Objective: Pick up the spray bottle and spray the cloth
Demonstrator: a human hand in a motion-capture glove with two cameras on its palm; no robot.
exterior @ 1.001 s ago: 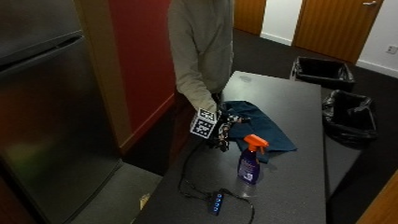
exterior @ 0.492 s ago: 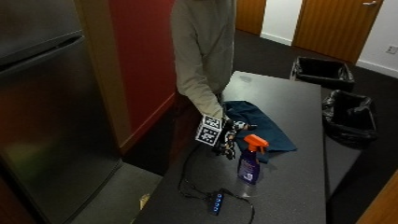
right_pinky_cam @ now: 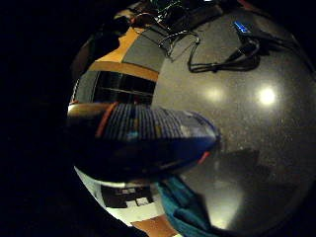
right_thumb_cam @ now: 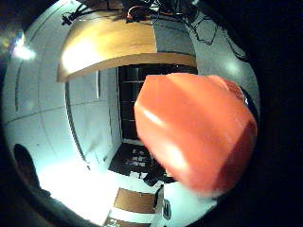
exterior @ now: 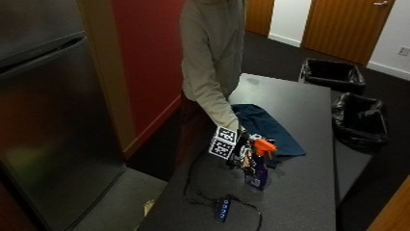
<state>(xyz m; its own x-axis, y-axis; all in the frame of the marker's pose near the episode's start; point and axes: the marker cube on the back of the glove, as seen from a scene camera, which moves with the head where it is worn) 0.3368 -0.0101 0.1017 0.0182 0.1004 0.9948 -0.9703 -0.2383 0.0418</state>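
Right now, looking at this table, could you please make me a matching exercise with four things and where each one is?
Things:
1. spray bottle
2. cloth
3. right hand
4. bin

Places:
A. on the floor past the table's far end
B. spread on the table behind the bottle
C. upright on the table, orange trigger on top
D. at the bottle's neck

Pairs: 1-C, 2-B, 3-D, 4-A
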